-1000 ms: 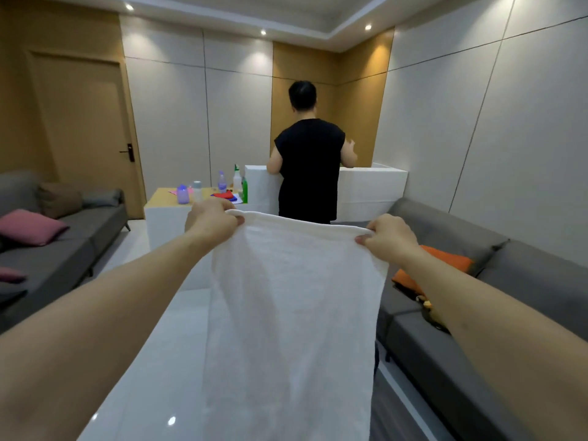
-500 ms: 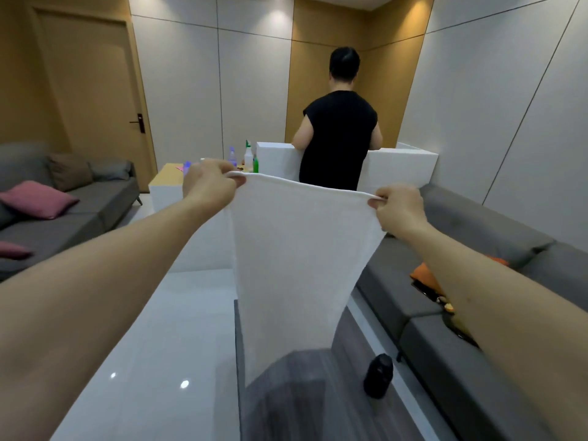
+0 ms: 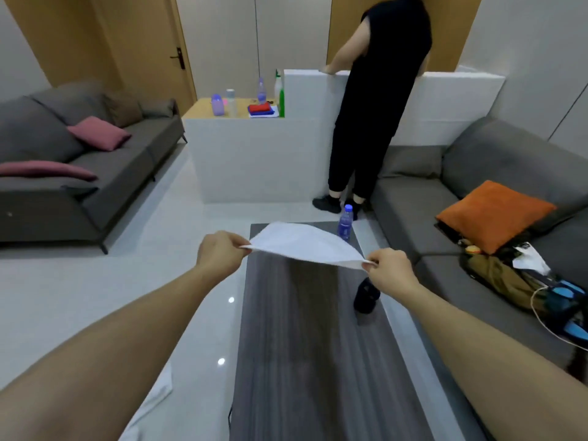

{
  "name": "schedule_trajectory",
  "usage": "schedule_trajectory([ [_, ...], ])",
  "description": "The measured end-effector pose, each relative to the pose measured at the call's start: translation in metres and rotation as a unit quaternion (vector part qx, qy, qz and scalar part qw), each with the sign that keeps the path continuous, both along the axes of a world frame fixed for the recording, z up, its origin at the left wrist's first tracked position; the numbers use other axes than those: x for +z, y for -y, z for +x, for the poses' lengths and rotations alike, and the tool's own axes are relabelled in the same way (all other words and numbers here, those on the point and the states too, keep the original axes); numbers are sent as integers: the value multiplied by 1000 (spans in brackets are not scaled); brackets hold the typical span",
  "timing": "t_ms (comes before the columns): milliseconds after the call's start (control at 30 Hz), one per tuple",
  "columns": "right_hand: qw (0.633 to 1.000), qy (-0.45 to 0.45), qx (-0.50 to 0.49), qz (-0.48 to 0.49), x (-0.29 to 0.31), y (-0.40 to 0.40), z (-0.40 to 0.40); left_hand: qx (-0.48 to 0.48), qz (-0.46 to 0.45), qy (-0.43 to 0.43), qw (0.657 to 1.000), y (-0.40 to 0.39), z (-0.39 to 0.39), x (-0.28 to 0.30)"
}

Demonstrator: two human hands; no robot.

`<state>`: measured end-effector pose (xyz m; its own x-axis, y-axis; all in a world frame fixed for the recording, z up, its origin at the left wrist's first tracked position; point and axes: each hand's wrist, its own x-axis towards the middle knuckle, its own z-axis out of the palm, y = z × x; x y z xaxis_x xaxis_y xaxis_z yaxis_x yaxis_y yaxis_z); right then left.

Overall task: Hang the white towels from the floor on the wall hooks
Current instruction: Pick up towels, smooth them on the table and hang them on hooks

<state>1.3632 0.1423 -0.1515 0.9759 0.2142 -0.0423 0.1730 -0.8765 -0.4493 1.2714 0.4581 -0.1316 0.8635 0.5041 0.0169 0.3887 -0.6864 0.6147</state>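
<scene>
A: Two forearms are seen reaching forward over a dark wood-grain coffee table (image 3: 305, 361). At the lower left, a second white towel (image 3: 149, 405) is seen lying on the pale floor (image 3: 79, 297) beside the table's edge.

B: Grip noted?

A: One corner of a white towel (image 3: 302, 245) is pinched by the left hand (image 3: 219, 254), fingers curled round the edge. The opposite corner is pinched by the right hand (image 3: 389, 272) in the same way. The cloth is held stretched between them, nearly flat, above the table and clear of its top.

B: Beyond the hands?

A: A dark cylindrical object (image 3: 366, 296) is seen on the table under the right hand; what it is cannot be told. A plastic water bottle (image 3: 345, 222) is stood upright at the far end. Grey sofas are placed either side: pink cushions (image 3: 98, 133) on the left one, an orange cushion (image 3: 494, 214) and a bag (image 3: 515, 281) on the right. Farther back, a person in black (image 3: 378, 100) is seen facing away at a white counter (image 3: 254, 154), where bottles and folded cloths are kept.
</scene>
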Motion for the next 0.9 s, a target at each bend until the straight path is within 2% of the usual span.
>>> schedule_trajectory([
  [200, 996, -85, -10, -15, -96, 52, -66, -27, 30, -122, 992, 43, -70, -94],
  [400, 987, -157, -19, -41, -164, 93, -157, -59, 28, -209, 976, 76, -151, -159],
  [667, 972, -219, -22, -78, -192, 119, -291, -127, 20, -302, 944, 101, -272, -188],
  [900, 970, -220, -13, -105, -194, 120, -347, -128, 28, -295, 946, 95, -327, -194],
])
